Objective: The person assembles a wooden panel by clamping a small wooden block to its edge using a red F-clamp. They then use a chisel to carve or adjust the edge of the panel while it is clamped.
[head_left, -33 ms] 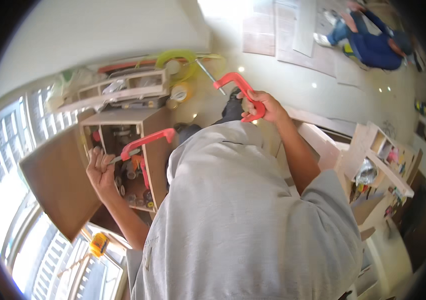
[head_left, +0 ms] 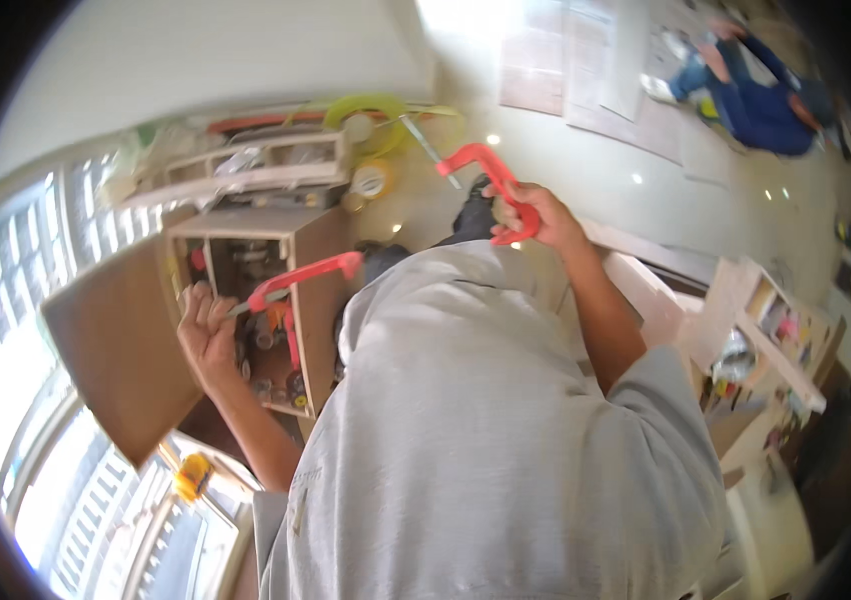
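My right hand [head_left: 548, 216] is closed around the lower part of a red C-clamp [head_left: 474, 153], whose metal screw rod points up and away to the left. In my left hand [head_left: 208, 335], the fingers pinch the screw end of a second red C-clamp [head_left: 314, 269]; its red frame reaches right, in front of an open wooden cabinet [head_left: 321, 240]. Inside that cabinet are several small round items and some red and orange things, too blurred to name. The two clamps are apart from each other.
The cabinet's wooden door [head_left: 121, 350] stands swung out at left. Beyond it lie a wooden tray [head_left: 231, 180], a yellow-green hose coil [head_left: 386, 107] and a yellow tape roll [head_left: 372, 181]. A wooden tool rack [head_left: 781, 360] stands at right. Another person [head_left: 761, 115] sits on the floor, far right.
The surroundings have shifted slightly to the right in view as my head turns. Both hands keep their hold on the clamps.
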Demonstrator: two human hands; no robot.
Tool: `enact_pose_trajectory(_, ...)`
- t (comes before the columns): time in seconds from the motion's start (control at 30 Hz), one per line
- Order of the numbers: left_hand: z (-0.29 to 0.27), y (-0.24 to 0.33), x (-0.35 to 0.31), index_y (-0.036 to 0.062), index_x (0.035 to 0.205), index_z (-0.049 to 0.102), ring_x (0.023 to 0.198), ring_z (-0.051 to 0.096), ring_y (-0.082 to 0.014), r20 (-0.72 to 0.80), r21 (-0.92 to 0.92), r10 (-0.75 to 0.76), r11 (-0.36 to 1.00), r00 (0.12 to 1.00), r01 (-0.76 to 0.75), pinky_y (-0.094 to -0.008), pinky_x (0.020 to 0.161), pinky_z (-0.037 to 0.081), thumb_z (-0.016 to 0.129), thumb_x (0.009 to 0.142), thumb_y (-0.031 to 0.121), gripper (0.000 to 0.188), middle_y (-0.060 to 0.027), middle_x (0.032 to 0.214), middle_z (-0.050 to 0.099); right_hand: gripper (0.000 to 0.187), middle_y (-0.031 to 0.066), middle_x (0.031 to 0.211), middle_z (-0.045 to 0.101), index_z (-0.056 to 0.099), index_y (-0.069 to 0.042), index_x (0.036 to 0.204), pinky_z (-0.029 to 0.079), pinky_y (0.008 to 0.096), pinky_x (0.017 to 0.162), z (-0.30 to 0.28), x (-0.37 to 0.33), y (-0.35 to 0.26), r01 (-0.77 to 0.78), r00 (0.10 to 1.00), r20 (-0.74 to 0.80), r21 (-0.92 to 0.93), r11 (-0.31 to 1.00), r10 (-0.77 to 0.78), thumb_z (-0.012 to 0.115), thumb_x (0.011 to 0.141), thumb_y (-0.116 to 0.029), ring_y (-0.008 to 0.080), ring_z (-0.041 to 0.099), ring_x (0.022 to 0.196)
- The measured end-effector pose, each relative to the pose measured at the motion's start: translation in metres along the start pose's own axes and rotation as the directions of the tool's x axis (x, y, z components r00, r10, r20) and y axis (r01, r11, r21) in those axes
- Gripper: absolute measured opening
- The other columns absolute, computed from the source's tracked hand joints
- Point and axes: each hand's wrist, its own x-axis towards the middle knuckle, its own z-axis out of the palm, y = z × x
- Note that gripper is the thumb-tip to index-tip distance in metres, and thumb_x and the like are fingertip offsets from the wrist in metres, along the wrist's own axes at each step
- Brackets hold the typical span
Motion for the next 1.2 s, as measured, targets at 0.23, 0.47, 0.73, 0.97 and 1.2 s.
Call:
enact_pose_trajectory(0.23, 0.002, -0.025, -0.028, 0.0035, 0.097, 0.056, 0.047, 0.020, -0.0094, -0.041, -0.252, 0.078, 0.964, 0.996, -0.085, -0.0264, 0.060, 0.034, 0.054, 0.109, 0.022, 0.022, 0.0073, 0.054, 0.023, 0.046, 0.0000, 0.068, 0.055, 0.059, 0.001, 0.126, 0.065, 0.0396, 0.076, 0.058, 0.017, 0.002, -0.067, 0.997, -0.058, -0.156, 0.986, 0.058, 0.054, 0.108, -0.041, 0.0113, 0.055, 0.049)
enact_pose_trajectory(0.47, -0.034, -0.023, -0.044, -0.0026, 0.100, 0.059, 0.046, 0.018, -0.0100, -0.116, -0.355, 0.153, 0.917, 0.981, -0.185, -0.0283, 0.063, 0.037, 0.052, 0.110, 0.021, 0.027, 0.0065, 0.052, 0.021, 0.044, 0.0009, 0.067, 0.055, 0.059, 0.003, 0.125, 0.067, 0.0392, 0.072, 0.081, 0.042, 0.013, -0.131, 0.990, 0.022, -0.213, 0.968, 0.138, 0.052, 0.110, -0.038, 0.0116, 0.053, 0.045)
enact_pose_trajectory(0.73, -0.051, -0.012, -0.052, -0.0037, 0.101, 0.059, 0.046, 0.016, -0.0094, -0.099, -0.362, 0.172, 0.911, 0.980, -0.196, -0.0283, 0.064, 0.039, 0.052, 0.111, 0.020, 0.027, 0.0068, 0.053, 0.021, 0.043, 0.0017, 0.065, 0.054, 0.060, 0.005, 0.123, 0.067, 0.0408, 0.070, 0.100, 0.060, 0.028, -0.161, 0.975, 0.146, -0.052, 0.986, 0.167, 0.050, 0.111, -0.035, 0.0118, 0.053, 0.043)
enact_pose_trajectory(0.97, -0.090, 0.012, -0.031, -0.0046, 0.100, 0.063, 0.046, 0.016, -0.0094, -0.081, -0.297, 0.166, 0.937, 0.983, -0.183, -0.0299, 0.062, 0.039, 0.056, 0.109, 0.023, 0.030, 0.0074, 0.053, 0.019, 0.041, 0.0004, 0.061, 0.050, 0.059, 0.006, 0.120, 0.068, 0.0393, 0.067, 0.128, 0.071, 0.053, -0.116, 0.984, 0.138, -0.002, 0.993, 0.115, 0.046, 0.112, -0.032, 0.0098, 0.049, 0.039)
enact_pose_trajectory(1.2, -0.168, 0.055, -0.004, -0.0017, 0.100, 0.059, 0.046, 0.016, -0.0087, -0.085, -0.267, 0.160, 0.947, 0.983, -0.177, -0.0291, 0.061, 0.038, 0.055, 0.110, 0.024, 0.028, 0.0075, 0.053, 0.021, 0.041, 0.0000, 0.061, 0.047, 0.060, 0.006, 0.120, 0.068, 0.0373, 0.067, 0.195, 0.094, 0.103, -0.061, 0.998, -0.019, -0.032, 0.998, 0.060, 0.049, 0.111, -0.033, 0.0093, 0.043, 0.038)
